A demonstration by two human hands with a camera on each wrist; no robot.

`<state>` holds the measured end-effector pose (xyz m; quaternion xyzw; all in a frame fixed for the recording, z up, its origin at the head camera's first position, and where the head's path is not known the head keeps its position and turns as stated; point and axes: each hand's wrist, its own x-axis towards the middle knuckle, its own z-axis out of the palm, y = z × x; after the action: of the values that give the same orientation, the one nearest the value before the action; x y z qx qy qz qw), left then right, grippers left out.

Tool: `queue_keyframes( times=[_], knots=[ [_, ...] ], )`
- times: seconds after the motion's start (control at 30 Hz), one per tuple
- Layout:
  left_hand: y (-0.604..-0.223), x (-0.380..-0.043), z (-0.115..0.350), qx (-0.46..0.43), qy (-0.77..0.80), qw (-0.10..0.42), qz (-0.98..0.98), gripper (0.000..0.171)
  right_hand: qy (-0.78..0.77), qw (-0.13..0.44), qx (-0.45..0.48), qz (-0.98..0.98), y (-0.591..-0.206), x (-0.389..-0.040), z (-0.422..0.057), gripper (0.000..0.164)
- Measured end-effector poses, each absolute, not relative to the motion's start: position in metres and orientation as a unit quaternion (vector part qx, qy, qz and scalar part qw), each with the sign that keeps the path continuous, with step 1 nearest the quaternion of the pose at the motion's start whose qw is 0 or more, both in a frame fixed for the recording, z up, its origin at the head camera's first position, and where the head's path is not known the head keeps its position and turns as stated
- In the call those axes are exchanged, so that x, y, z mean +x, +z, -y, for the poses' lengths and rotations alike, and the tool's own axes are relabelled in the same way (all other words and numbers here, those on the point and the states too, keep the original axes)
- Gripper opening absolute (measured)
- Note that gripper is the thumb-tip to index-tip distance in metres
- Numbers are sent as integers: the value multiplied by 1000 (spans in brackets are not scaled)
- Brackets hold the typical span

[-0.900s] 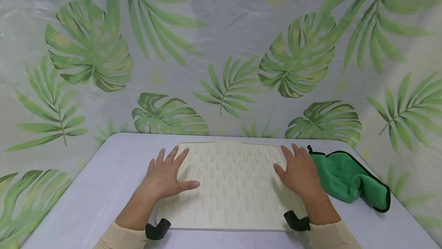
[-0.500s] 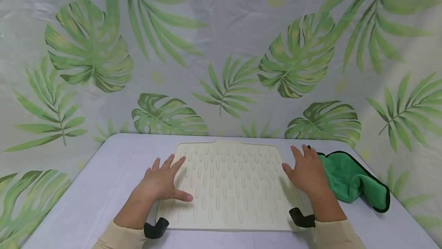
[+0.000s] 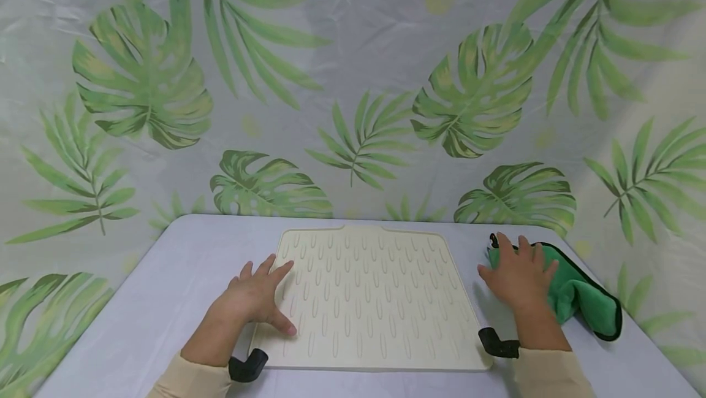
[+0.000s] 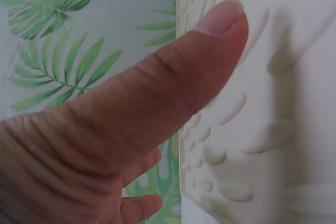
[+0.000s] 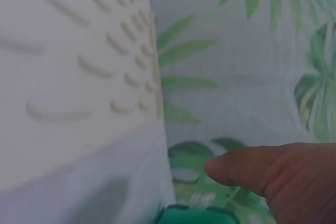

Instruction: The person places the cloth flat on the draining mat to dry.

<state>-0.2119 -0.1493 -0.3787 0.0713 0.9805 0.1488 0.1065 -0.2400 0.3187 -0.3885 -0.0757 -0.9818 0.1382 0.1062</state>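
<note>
A cream mat with raised oval ridges point(image 3: 369, 300) lies flat in the middle of the table. Over its left edge my left hand point(image 3: 250, 297) hovers with fingers spread; the left wrist view shows its thumb point(image 4: 173, 77) extended above the ridges, holding nothing. To the right, my right hand point(image 3: 521, 275) is over a crumpled green cloth with black edging point(image 3: 584, 306), fingers spread. Whether it touches the cloth cannot be told. In the right wrist view the thumb point(image 5: 247, 169) points toward the mat, and a bit of green cloth point(image 5: 197, 216) shows at the bottom.
The table point(image 3: 165, 300) has a white cover. Behind it hangs a leaf-patterned curtain point(image 3: 353, 79). Black curved mounts point(image 3: 249, 365) sit at both wrists, near the mat's front corners.
My right hand has moved right, from over the mat's right edge to over the green cloth. The left hand has shifted slightly left and toward me. The mat has stayed put.
</note>
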Motion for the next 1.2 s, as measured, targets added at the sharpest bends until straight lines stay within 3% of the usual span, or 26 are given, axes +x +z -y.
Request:
queue_keyframes(
  times=[0.37, 0.5, 0.77, 0.97, 1.2],
  knots=[
    [-380, -212, 148, 65, 161, 117, -978, 128, 213, 9, -194, 958, -395, -238, -372, 103],
    [-381, -212, 149, 66, 162, 117, -978, 126, 241, 3, -237, 941, -393, -233, -382, 107],
    [-380, -212, 147, 69, 159, 117, -978, 124, 301, 9, -324, 897, -409, -226, -411, 132],
    [-379, -213, 146, 72, 158, 119, -978, 123, 301, -4, -329, 895, -420, -228, -415, 128],
    [-380, -212, 146, 78, 161, 114, -977, 123, 269, 40, -248, 930, -420, -238, -402, 105]
  ],
)
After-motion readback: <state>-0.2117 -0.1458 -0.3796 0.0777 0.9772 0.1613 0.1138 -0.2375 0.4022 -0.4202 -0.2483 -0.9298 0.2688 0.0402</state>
